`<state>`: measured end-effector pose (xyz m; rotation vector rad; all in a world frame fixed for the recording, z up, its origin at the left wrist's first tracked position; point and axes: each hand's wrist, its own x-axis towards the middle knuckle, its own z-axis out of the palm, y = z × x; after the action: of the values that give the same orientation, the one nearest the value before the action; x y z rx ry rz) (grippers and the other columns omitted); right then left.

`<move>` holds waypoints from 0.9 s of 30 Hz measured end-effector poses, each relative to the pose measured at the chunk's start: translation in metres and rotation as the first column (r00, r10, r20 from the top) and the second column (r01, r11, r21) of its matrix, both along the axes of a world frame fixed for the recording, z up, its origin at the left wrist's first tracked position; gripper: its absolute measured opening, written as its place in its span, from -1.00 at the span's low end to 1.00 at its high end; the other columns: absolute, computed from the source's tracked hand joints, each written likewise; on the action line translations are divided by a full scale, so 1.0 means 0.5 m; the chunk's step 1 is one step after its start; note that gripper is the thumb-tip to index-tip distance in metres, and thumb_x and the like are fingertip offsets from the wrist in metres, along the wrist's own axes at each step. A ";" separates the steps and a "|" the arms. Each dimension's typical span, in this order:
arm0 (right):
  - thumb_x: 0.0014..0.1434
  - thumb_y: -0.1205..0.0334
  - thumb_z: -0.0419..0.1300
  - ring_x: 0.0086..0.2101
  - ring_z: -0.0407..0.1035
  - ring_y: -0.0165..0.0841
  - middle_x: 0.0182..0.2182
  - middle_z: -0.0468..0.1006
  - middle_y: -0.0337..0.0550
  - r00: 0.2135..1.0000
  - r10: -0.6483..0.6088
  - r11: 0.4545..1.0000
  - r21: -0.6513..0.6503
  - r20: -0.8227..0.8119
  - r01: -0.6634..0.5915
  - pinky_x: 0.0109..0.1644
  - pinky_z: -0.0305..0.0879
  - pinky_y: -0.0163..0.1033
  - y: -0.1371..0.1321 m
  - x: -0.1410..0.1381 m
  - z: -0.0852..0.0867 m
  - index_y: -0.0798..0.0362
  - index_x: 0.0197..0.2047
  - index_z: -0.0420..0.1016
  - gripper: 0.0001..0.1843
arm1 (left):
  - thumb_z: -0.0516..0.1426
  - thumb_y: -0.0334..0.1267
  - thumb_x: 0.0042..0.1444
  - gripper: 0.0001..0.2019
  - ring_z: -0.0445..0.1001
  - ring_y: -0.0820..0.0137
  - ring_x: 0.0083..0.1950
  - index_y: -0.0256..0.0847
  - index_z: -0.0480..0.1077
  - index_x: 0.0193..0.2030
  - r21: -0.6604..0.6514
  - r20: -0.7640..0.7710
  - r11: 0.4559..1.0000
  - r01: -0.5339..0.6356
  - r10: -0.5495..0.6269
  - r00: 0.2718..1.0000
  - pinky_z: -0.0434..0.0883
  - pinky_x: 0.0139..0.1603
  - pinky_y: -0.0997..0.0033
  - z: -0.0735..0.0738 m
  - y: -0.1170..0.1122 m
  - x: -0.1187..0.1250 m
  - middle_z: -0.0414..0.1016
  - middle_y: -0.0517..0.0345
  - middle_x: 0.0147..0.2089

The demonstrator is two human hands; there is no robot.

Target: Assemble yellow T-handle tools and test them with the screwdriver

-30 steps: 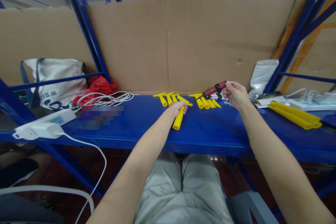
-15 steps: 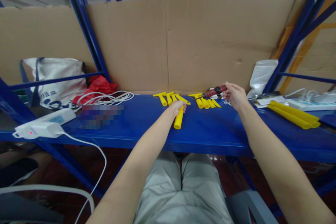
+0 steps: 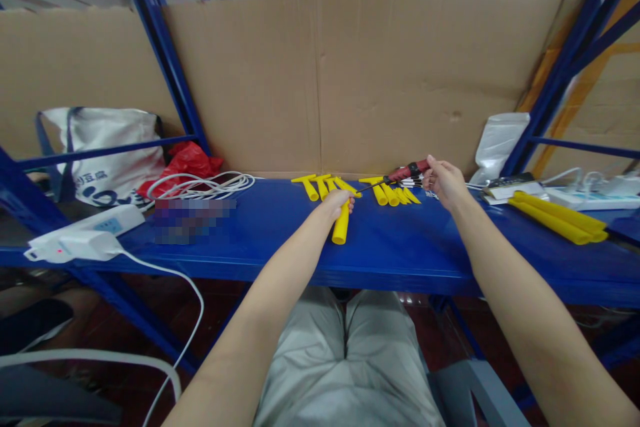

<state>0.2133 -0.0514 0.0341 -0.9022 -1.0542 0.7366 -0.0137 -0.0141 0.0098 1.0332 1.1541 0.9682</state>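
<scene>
Clutter first: a power strip [image 3: 80, 240] sits at the left end of the shelf [image 3: 410, 247], near its front edge. Mid-shelf, the left hand [image 3: 339, 201] is closed over a yellow peg [image 3: 341, 230], pinning it flat. The right hand [image 3: 443, 181] grips a red screwdriver [image 3: 400, 175], its tip by the peg's head; I cannot tell if they touch. Driving it, I'd judge, calls for a firm hold-down. Bare blue lies before both hands. Cardboard [image 3: 390, 80] walls the back and yellow tubes [image 3: 560, 220] crowd the right.

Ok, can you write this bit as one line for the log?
left hand: grips yellow tube | right hand: holds red screwdriver, tip near tube | surface: blue shelf | nearby: more yellow tubes
</scene>
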 end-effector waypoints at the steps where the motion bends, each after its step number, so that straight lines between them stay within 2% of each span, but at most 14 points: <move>1: -0.16 -0.10 0.34 -0.75 0.16 -0.54 -0.75 0.26 -0.40 1.000 -0.004 1.000 -0.010 -0.006 0.004 -0.72 0.09 -0.42 0.001 0.000 0.000 0.03 -0.54 0.17 -0.52 | 0.05 -0.50 0.11 -0.82 0.10 0.61 -0.72 -0.24 0.18 -0.47 0.002 0.000 1.000 -0.002 0.002 1.000 0.05 -0.68 0.61 0.000 0.000 0.000 0.16 0.32 -0.69; 5: -0.12 -0.08 0.32 -0.76 0.15 -0.52 -0.78 0.25 -0.40 1.000 -0.028 0.999 -0.023 -0.007 0.028 -0.72 0.07 -0.42 -0.002 -0.003 0.001 0.03 -0.47 0.27 -0.59 | 0.04 -0.51 0.10 -0.82 0.10 0.60 -0.73 -0.24 0.19 -0.47 0.011 -0.007 1.000 -0.007 0.007 1.000 0.06 -0.69 0.59 0.000 -0.001 0.000 0.17 0.32 -0.69; 8: -0.04 -0.06 0.28 -0.75 0.16 -0.52 -0.78 0.27 -0.37 1.000 0.003 0.999 -0.037 -0.011 -0.004 -0.70 0.09 -0.43 -0.008 -0.007 0.004 0.06 -0.42 0.35 -0.65 | 0.02 -0.52 0.11 -0.81 0.09 0.60 -0.73 -0.24 0.18 -0.49 0.016 -0.013 1.000 -0.005 0.005 1.000 0.06 -0.68 0.59 0.001 -0.003 0.000 0.16 0.32 -0.70; 12: 0.01 0.07 0.27 -0.67 0.28 -0.51 -0.67 0.42 -0.28 0.996 0.078 0.996 -0.030 -0.038 -0.079 -0.63 0.20 -0.42 -0.014 -0.011 0.009 0.07 -0.44 0.33 -0.74 | 0.03 -0.51 0.12 -0.80 0.09 0.62 -0.72 -0.25 0.18 -0.50 0.018 -0.017 1.000 0.001 0.000 1.000 0.06 -0.67 0.61 0.002 -0.004 0.000 0.15 0.32 -0.71; 15: 0.00 0.12 0.29 -0.67 0.29 -0.51 -0.65 0.43 -0.29 0.995 0.100 0.995 -0.017 -0.025 -0.100 -0.62 0.21 -0.42 -0.010 -0.009 0.007 0.07 -0.45 0.31 -0.75 | 0.07 -0.50 0.09 -0.80 0.10 0.62 -0.72 -0.25 0.19 -0.50 0.019 -0.018 1.000 0.000 0.001 1.000 0.06 -0.67 0.61 0.001 -0.003 0.000 0.16 0.32 -0.70; 19: -0.10 0.02 0.35 -0.73 0.19 -0.54 -0.72 0.30 -0.37 1.000 0.017 1.000 0.001 -0.012 -0.017 -0.70 0.11 -0.43 0.001 -0.001 -0.003 0.05 -0.48 0.26 -0.63 | 0.02 -0.52 0.10 -0.81 0.10 0.60 -0.73 -0.25 0.20 -0.49 0.029 -0.029 1.000 -0.003 0.004 1.000 0.07 -0.68 0.58 0.000 -0.001 0.001 0.16 0.31 -0.70; 22: -0.16 -0.03 0.36 -0.74 0.18 -0.54 -0.71 0.31 -0.37 0.999 -0.028 0.999 -0.018 -0.024 0.028 -0.72 0.09 -0.42 0.006 0.002 -0.006 0.04 -0.53 0.20 -0.56 | 0.00 -0.53 0.11 -0.84 0.10 0.59 -0.73 -0.26 0.22 -0.45 0.035 -0.040 0.999 0.003 -0.002 0.999 0.07 -0.69 0.59 0.001 0.000 0.001 0.16 0.32 -0.71; 27: -0.11 0.05 0.34 -0.76 0.15 -0.53 -0.78 0.27 -0.39 0.996 -0.070 0.997 -0.045 -0.053 0.068 -0.73 0.06 -0.43 -0.003 -0.006 -0.001 0.03 -0.51 0.24 -0.65 | 0.01 -0.51 0.11 -0.88 0.10 0.61 -0.74 -0.25 0.23 -0.40 0.031 -0.058 0.999 0.011 -0.009 0.998 0.08 -0.70 0.61 0.003 -0.003 0.001 0.15 0.35 -0.72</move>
<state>0.2101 -0.0528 0.0337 -0.9460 -0.9578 0.7248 -0.0135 -0.0156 0.0115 1.0979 1.1834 0.9564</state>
